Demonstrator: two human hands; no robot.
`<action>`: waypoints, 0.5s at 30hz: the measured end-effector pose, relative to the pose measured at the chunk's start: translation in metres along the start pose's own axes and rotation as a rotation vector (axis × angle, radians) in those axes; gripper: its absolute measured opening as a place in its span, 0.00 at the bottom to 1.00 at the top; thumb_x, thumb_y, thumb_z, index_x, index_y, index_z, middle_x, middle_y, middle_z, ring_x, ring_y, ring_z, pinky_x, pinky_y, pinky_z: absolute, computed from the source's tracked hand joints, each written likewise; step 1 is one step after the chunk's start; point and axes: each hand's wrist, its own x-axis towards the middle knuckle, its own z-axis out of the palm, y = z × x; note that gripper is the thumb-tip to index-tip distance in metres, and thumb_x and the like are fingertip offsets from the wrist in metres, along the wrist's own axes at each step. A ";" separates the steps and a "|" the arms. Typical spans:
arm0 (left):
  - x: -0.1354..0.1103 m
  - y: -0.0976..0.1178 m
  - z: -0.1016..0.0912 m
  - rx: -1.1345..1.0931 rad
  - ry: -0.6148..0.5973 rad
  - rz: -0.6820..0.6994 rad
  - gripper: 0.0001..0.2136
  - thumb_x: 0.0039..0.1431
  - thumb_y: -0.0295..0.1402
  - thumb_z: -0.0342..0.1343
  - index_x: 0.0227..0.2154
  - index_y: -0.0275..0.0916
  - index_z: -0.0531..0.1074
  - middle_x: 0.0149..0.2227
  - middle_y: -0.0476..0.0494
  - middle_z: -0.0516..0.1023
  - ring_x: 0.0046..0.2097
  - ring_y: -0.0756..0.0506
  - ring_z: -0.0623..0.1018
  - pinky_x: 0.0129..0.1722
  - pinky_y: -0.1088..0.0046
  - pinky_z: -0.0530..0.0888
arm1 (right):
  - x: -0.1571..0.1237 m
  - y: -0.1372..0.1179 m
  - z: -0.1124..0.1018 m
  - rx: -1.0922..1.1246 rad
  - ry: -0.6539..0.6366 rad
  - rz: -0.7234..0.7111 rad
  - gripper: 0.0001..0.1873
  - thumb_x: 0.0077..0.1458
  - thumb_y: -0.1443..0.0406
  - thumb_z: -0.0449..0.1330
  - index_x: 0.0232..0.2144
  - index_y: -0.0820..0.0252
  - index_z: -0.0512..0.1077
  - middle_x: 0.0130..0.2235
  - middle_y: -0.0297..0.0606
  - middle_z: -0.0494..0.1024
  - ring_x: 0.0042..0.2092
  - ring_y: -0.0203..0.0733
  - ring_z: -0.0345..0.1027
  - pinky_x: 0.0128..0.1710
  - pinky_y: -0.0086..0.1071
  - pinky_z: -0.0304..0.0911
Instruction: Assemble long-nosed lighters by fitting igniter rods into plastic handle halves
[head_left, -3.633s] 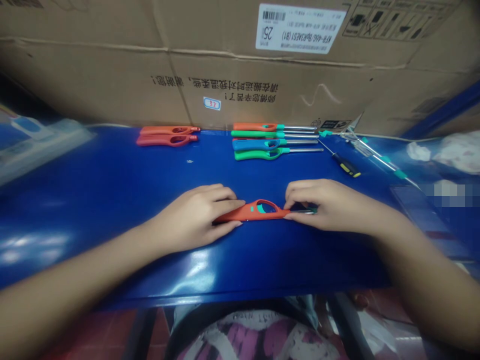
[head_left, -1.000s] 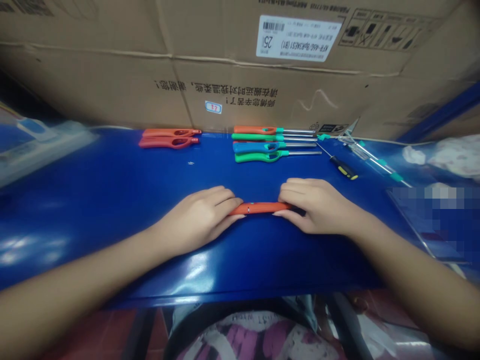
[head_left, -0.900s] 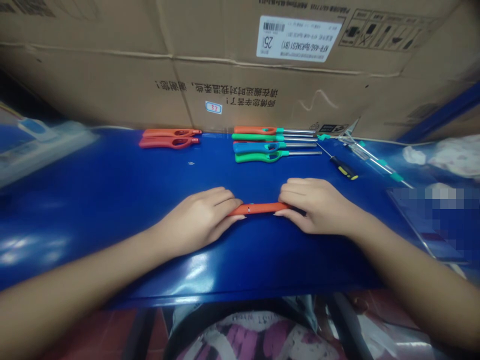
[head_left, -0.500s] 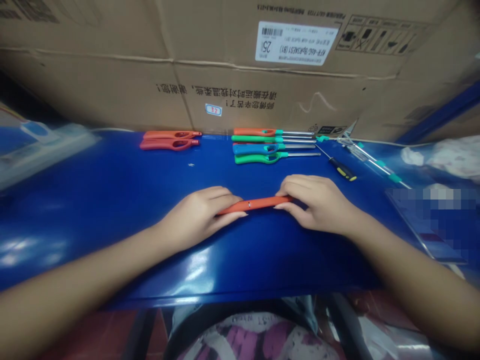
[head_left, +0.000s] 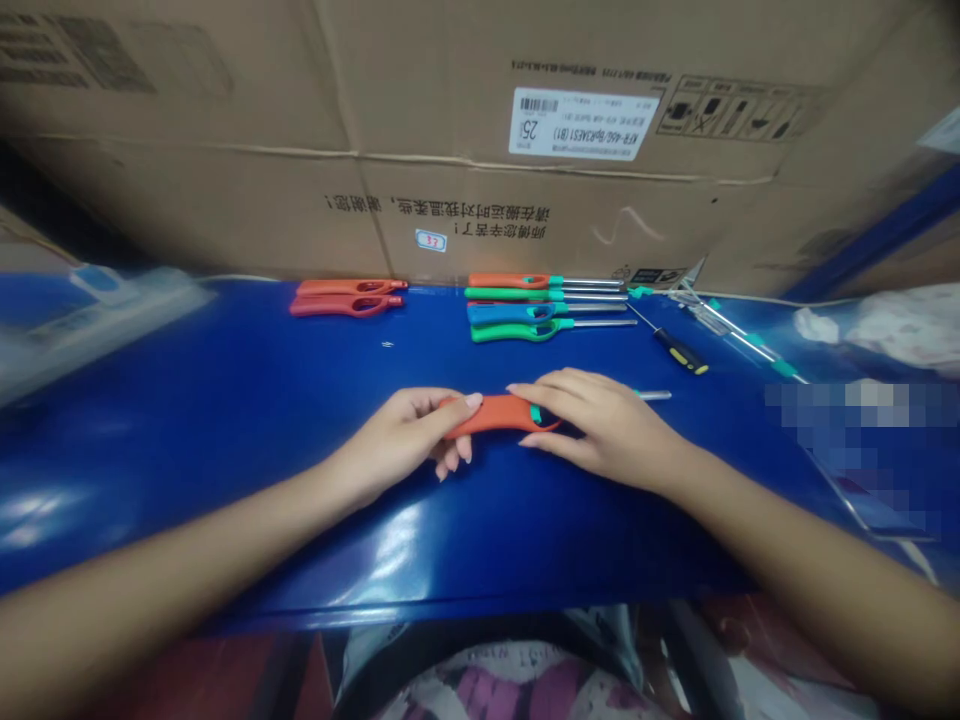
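Observation:
Between my hands, close above the blue table, is an orange long-nosed lighter [head_left: 499, 414], its broad side turned up. My left hand [head_left: 420, 425] is closed on the handle end, thumb on top and fingertips underneath. Around the trigger end curls my right hand [head_left: 600, 425], fingers on the far side and thumb on the near side. A green trigger piece shows in the loop, and the metal tip pokes out beyond the right hand; the rest of the rod is hidden by it.
Behind lies a row of lighters, with a green lighter [head_left: 514, 331] nearest. Orange-red handle shells [head_left: 345, 305] rest to its left. A screwdriver [head_left: 681, 352] and metal rods [head_left: 742, 338] are at right. A cardboard box [head_left: 442, 185] walls the back of the blue table [head_left: 300, 560].
The orange lighter has rolled from its narrow edge to its broad side. My left thumb moved on top, my right hand shifted along the lighter, and its metal tip now shows.

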 end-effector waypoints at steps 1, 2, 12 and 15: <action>0.000 -0.001 0.000 0.035 -0.023 0.027 0.18 0.65 0.47 0.55 0.34 0.34 0.75 0.23 0.47 0.76 0.21 0.52 0.73 0.20 0.78 0.71 | 0.000 -0.002 0.001 0.006 -0.013 -0.007 0.25 0.66 0.53 0.56 0.59 0.61 0.67 0.50 0.48 0.78 0.49 0.49 0.73 0.47 0.43 0.70; -0.001 -0.002 0.000 0.112 -0.028 0.091 0.17 0.66 0.46 0.53 0.39 0.34 0.76 0.25 0.47 0.78 0.23 0.50 0.75 0.22 0.77 0.73 | 0.000 -0.002 0.001 0.021 -0.019 -0.012 0.24 0.67 0.54 0.55 0.59 0.61 0.68 0.49 0.47 0.79 0.48 0.48 0.73 0.46 0.42 0.71; -0.010 -0.012 -0.010 1.022 -0.009 0.938 0.15 0.68 0.37 0.56 0.51 0.34 0.74 0.30 0.46 0.77 0.29 0.50 0.77 0.31 0.76 0.72 | -0.006 -0.008 -0.004 0.107 0.017 -0.194 0.17 0.68 0.60 0.54 0.54 0.63 0.71 0.49 0.46 0.81 0.51 0.44 0.75 0.48 0.35 0.71; -0.010 -0.013 -0.007 1.076 -0.017 0.989 0.15 0.69 0.38 0.54 0.50 0.32 0.74 0.28 0.47 0.76 0.28 0.49 0.76 0.29 0.75 0.71 | -0.008 -0.014 -0.005 0.120 0.041 -0.211 0.15 0.67 0.63 0.54 0.50 0.65 0.73 0.48 0.44 0.82 0.48 0.44 0.76 0.45 0.35 0.71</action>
